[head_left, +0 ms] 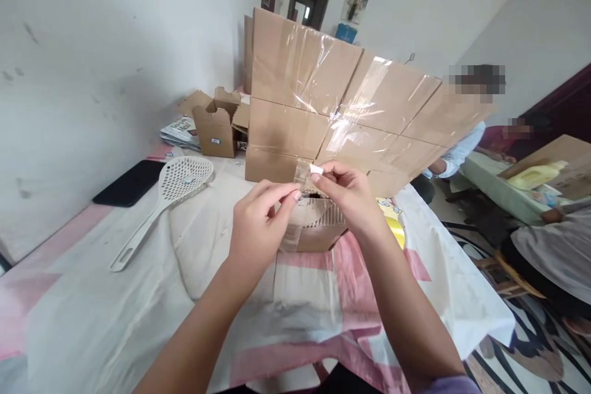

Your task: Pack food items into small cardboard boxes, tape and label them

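Observation:
A small cardboard box [318, 237] stands in front of me, with a torn, corrugated edge and a dark gap along its top. Clear tape [302, 173] rises from its upper left side. At that corner, my left hand [262, 217] is closed, thumb and forefinger pinching what looks like the tape's edge. My right hand [347, 192] is over the box's right side, its thumb and forefinger pinched on a small white piece [316, 169]. Whether that piece is stuck to the tape, I cannot tell.
Behind the box rises a wall of taped cardboard [295, 74]. Leftward lie a white slotted skimmer [184, 180], a black tablet-like slab [129, 183] and an open carton [215, 132]. A yellow roll [396, 231] sits right. Other people [554, 246] are beyond the table's right edge.

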Motion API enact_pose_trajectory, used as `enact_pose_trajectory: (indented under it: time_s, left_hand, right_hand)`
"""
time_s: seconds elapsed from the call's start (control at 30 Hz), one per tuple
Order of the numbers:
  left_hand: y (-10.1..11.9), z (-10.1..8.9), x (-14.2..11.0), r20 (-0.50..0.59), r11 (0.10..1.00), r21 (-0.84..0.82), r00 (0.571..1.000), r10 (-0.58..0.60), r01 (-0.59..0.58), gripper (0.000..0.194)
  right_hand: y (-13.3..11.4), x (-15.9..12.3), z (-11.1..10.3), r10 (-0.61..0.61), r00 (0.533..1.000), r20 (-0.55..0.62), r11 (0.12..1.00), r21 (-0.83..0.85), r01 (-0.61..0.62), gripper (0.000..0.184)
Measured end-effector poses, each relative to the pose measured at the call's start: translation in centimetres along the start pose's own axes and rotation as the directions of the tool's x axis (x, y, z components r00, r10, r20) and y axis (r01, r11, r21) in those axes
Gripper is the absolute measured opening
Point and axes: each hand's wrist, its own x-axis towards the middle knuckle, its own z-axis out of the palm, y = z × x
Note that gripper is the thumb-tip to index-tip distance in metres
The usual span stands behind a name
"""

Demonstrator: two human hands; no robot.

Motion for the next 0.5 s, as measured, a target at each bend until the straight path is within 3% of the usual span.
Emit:
enact_pose_trajectory:
  time_s: [0.07, 0.2, 0.3, 0.43, 0.5]
  left_hand:
    - [0.3, -0.3, 0.0, 0.018, 0.998, 0.055, 1.0, -0.008, 0.007, 0.025]
    - [0.9, -1.3, 0.3, 0.069, 0.964, 0.201, 0.979, -0.193, 0.176, 0.057]
    - [1.4, -2.3, 0.5, 0.014, 0.947, 0.249, 0.977, -0.212, 0.201, 0.051]
    - [1.3, -4.3, 0.8, -0.034, 0.892, 0.385, 0.969, -0.244, 0.238, 0.041]
    - [1.0, -5.4, 1.0, -0.025, 0.878, 0.392, 0.958, -0.287, 0.273, 0.042]
  right_hand:
    - [-0.6, -0.3, -0.2, -0.066, 0.998, -0.016, 0.998, -0.013, 0.066, 0.025]
    - [-2.5, -3.2, -1.0, -0.306, 0.95, -0.056, 0.934, -0.213, 0.288, 0.008]
    - [-3.8, -5.2, -1.6, -0.389, 0.921, -0.036, 0.877, -0.321, 0.358, 0.006]
    - [-4.8, -5.8, -2.6, -0.419, 0.885, -0.202, 0.894, -0.26, 0.364, 0.01]
    - [-5.0, -5.5, -3.0, -0.389, 0.899, -0.203, 0.91, -0.238, 0.34, 0.011]
